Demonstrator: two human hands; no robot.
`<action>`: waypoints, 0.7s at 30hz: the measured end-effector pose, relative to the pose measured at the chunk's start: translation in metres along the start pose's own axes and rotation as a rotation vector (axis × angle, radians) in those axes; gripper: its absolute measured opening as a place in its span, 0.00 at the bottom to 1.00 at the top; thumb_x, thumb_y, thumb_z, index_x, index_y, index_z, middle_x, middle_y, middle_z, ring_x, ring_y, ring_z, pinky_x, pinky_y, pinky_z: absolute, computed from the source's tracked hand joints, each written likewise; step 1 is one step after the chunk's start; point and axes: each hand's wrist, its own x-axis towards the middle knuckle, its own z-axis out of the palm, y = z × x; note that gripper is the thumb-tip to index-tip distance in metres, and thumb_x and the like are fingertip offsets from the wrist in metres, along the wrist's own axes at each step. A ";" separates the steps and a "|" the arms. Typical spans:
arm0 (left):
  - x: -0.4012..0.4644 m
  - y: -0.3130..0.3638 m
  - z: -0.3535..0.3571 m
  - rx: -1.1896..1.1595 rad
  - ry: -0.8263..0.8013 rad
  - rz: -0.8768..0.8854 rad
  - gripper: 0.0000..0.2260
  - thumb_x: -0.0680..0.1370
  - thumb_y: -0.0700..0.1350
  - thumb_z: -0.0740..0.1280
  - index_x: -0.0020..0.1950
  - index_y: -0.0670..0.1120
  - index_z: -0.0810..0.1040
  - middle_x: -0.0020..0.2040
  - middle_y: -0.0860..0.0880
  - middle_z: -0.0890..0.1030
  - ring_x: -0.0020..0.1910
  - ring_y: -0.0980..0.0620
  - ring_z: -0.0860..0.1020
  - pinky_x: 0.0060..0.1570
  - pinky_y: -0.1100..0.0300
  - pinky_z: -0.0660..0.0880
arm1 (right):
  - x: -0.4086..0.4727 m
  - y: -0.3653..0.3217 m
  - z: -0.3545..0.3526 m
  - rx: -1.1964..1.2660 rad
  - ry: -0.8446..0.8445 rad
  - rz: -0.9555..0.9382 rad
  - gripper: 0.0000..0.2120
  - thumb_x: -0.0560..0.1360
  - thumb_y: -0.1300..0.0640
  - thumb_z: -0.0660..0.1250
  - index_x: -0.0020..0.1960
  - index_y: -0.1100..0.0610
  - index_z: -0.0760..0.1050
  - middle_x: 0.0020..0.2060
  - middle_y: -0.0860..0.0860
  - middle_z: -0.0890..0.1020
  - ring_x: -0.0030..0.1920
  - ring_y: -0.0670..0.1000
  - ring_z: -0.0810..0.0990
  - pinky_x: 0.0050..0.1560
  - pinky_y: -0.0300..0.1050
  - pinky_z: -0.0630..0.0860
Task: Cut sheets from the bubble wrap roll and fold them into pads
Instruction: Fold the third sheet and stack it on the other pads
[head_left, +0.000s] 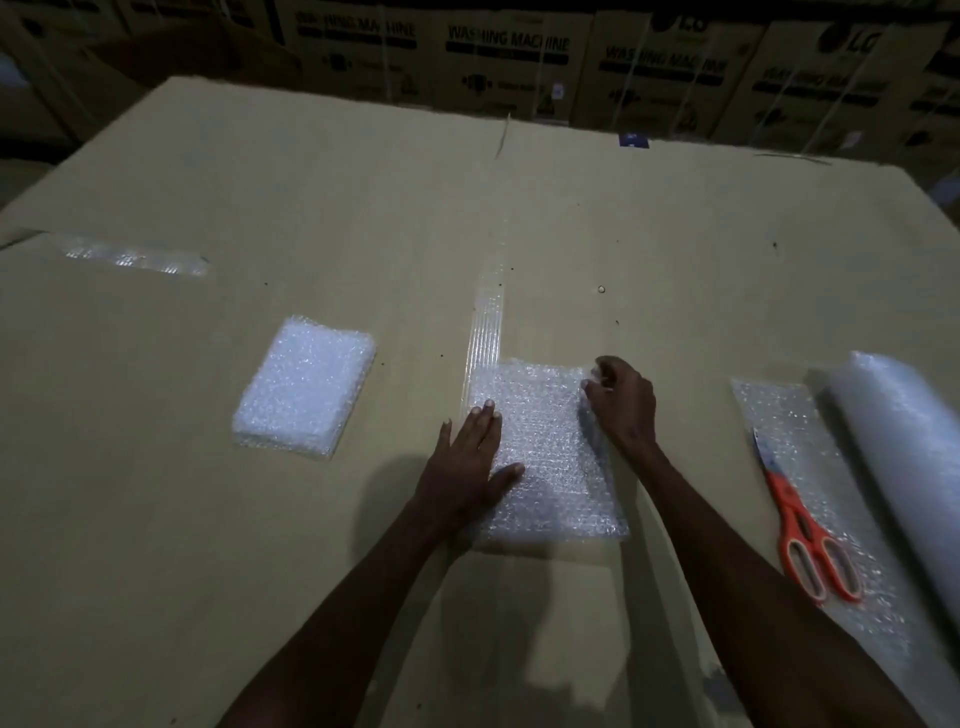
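Work surface: large flat cardboard sheet (260, 519), taped along its middle seam; stacked washing-machine cartons (509, 57) stand behind it in dim light.
Sheet in hand: cut piece of bubble wrap (550, 467), lying at the middle of the cardboard, already doubled into a rectangle, not yet a compact pad.
Left hand (467, 462): flat, fingers straight and together, pressing down the sheet's left edge.
Right hand (621, 400): fingers curled, pinching the sheet's far right corner, lifted slightly off the surface.
Finished pads: one neat stack (306, 387), well to the left of the sheet in hand; count within the stack cannot be told.
Roll (904, 467): bubble wrap roll at the right edge, with a loose unrolled tail (810, 467) spread flat beside it.
Scissors (802, 525): orange handles, lying closed on the unrolled tail, in neither hand.
Stage, as judged: cutting of this sheet is done; folding is under way, likely with another fold to bring over and flatten.
Done: several pads folded and stacked, by the stack's thickness.
Left: finish this fold, move the pad to the stack, then cut again from the roll, which looks far from used up.
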 end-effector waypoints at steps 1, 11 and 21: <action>0.000 -0.002 0.002 0.022 0.012 0.005 0.38 0.80 0.67 0.44 0.80 0.41 0.54 0.81 0.44 0.51 0.80 0.46 0.51 0.76 0.41 0.49 | -0.004 -0.003 0.000 -0.024 0.009 -0.020 0.22 0.76 0.59 0.71 0.69 0.61 0.74 0.64 0.58 0.80 0.63 0.58 0.79 0.64 0.50 0.73; 0.000 0.003 0.007 0.123 0.054 -0.018 0.35 0.81 0.65 0.48 0.79 0.41 0.60 0.80 0.44 0.58 0.79 0.47 0.58 0.73 0.35 0.48 | -0.053 0.010 0.038 -0.434 -0.323 -0.353 0.32 0.82 0.43 0.53 0.79 0.62 0.59 0.79 0.59 0.60 0.79 0.59 0.58 0.77 0.58 0.55; -0.004 0.003 0.007 0.126 0.062 -0.040 0.35 0.82 0.65 0.45 0.79 0.42 0.59 0.80 0.44 0.58 0.79 0.48 0.56 0.73 0.34 0.45 | -0.054 0.015 0.044 -0.533 -0.374 -0.405 0.38 0.80 0.38 0.39 0.81 0.61 0.49 0.81 0.57 0.49 0.81 0.55 0.47 0.78 0.53 0.41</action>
